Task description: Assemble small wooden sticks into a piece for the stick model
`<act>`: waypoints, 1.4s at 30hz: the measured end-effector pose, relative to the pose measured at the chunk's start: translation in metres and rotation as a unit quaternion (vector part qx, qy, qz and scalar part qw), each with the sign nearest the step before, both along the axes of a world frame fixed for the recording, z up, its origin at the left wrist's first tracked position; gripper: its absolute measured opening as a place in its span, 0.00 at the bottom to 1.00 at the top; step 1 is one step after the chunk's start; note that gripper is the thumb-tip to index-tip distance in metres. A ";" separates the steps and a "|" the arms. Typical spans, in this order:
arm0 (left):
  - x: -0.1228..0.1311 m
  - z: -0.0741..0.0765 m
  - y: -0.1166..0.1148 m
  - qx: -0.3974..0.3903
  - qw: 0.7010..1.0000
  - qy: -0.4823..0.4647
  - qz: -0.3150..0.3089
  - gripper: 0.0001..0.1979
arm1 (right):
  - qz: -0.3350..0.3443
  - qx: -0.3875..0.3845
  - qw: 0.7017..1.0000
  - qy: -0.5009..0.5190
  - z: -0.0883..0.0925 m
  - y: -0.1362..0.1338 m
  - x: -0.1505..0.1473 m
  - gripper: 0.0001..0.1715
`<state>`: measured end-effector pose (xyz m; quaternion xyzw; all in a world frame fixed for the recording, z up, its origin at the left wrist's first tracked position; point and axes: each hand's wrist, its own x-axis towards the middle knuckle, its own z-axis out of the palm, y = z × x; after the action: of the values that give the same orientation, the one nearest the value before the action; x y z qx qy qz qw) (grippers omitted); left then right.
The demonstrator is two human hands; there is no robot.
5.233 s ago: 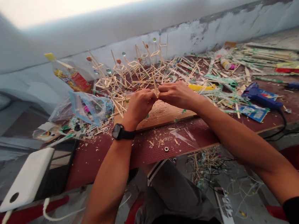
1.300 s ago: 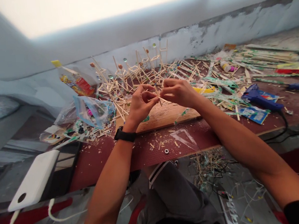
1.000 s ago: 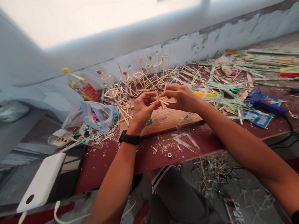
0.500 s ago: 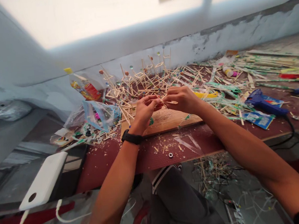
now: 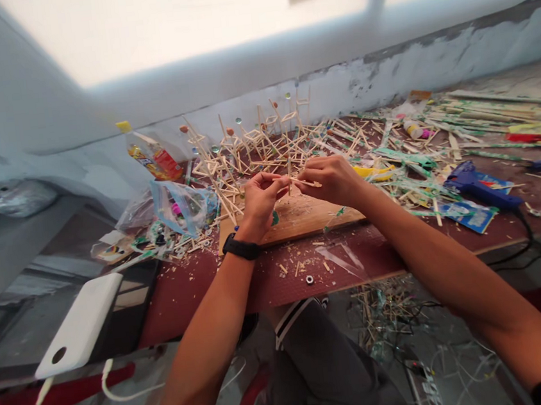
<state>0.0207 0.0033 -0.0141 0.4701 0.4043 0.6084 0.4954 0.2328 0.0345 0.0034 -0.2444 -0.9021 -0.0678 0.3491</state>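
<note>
My left hand (image 5: 261,198) and my right hand (image 5: 324,176) meet above a wooden board (image 5: 308,219), fingertips pinched close together. Between them are thin wooden sticks (image 5: 290,184), one upright and one lying crosswise; whether they are joined I cannot tell. Each hand's thumb and fingers close on this small stick piece. A black watch band is on my left wrist. Just beyond the hands stands a tangle of stick frames (image 5: 245,147), some topped with small orange or glassy balls.
A blue glue gun (image 5: 481,187) lies at the right with its cord over the table edge. A yellow-capped bottle (image 5: 152,154) and a plastic bag (image 5: 184,205) are at the left. A white power bank (image 5: 79,325) sits near the left edge. Stick scraps and a metal nut (image 5: 309,279) litter the table (image 5: 270,286).
The stick piece between my fingertips has turned, so one stick now stands upright and another points sideways. My fingers have shifted slightly; both arms stay nearly in place.
</note>
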 end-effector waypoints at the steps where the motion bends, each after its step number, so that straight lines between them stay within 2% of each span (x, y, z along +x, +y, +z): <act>1: 0.000 0.000 0.000 0.001 1.000 0.000 0.003 0.15 | -0.001 0.001 1.000 0.000 0.000 0.000 0.000 0.22; 9: -0.001 -0.002 0.001 0.006 1.000 0.016 -0.018 0.16 | 0.005 -0.027 1.000 -0.005 -0.001 0.001 -0.001 0.19; 13: -0.001 -0.006 0.004 0.027 1.000 0.014 -0.007 0.13 | -0.014 -0.050 0.999 -0.014 -0.002 0.001 -0.002 0.19; 20: -0.001 -0.010 0.004 0.048 0.998 0.048 0.003 0.14 | 0.006 -0.081 0.996 -0.022 -0.001 -0.001 -0.002 0.20; 26: -0.001 -0.009 0.004 0.075 0.994 0.075 0.013 0.13 | 0.007 -0.089 0.996 -0.021 -0.001 0.000 -0.003 0.21; 34: 0.003 -0.006 0.000 0.071 0.993 0.088 0.040 0.10 | -0.010 -0.088 0.996 -0.018 0.001 -0.002 -0.004 0.20; 42: 0.004 -0.007 0.000 0.076 0.993 0.087 0.035 0.10 | -0.014 -0.089 0.996 -0.017 0.002 -0.003 -0.004 0.18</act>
<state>0.0246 0.0029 -0.0209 0.5430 0.4142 0.6115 0.3996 0.2286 0.0315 0.0054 -0.2854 -0.9071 0.0034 0.3094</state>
